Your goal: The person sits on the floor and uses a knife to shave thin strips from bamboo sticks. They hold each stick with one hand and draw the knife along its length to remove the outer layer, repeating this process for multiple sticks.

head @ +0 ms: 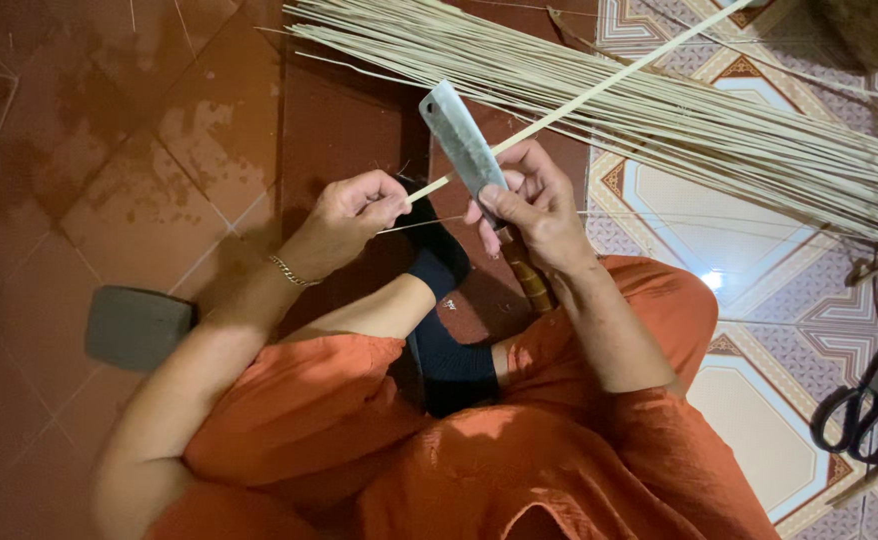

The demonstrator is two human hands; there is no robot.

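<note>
Floor (159,150): red-brown tiles, patterned tiles to the rt. Bundle of thin bamboo strips (719,130) on it; scissors (864,400) below bundle, grey block (137,326) far left.

A single view is given, taken from a camera worn on the head and pointed steeply downward. The lap in orange cloth (439,450) is seen close at the bottom edge, with both forearms reaching away from the lens. The worn red-brown tiled floor (139,170) fills the left, the patterned pale tiles (719,230) the right. The far corners are dim, perhaps cropped.
</note>
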